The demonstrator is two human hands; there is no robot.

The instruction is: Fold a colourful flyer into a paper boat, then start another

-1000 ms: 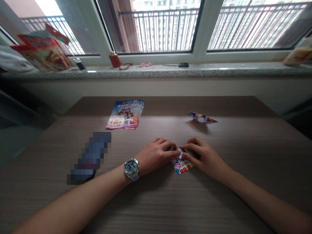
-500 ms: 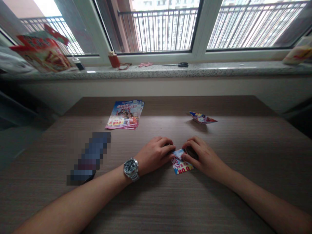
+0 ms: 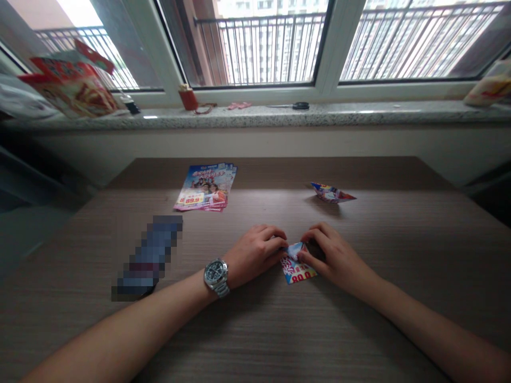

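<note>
A small folded colour leaflet [image 3: 297,266] lies on the wooden table [image 3: 255,330] in front of me. My left hand [image 3: 255,252], with a metal watch on the wrist, pinches its upper left corner with curled fingers. My right hand [image 3: 329,255] presses and pinches its right side, fingers bent over the fold. Both hands rest on the table, almost touching each other above the paper.
A stack of flat leaflets [image 3: 205,187] lies further back on the left. A finished folded paper shape [image 3: 331,193] sits back right. A blurred-out object [image 3: 149,255] lies to my left. The stone sill [image 3: 255,116] holds snack bags [image 3: 74,85], a red cup [image 3: 187,98] and scissors [image 3: 293,106].
The fingers of both hands have shifted slightly on the folded leaflet, and the upper flap now stands a little more raised. The arms have stayed in place.
</note>
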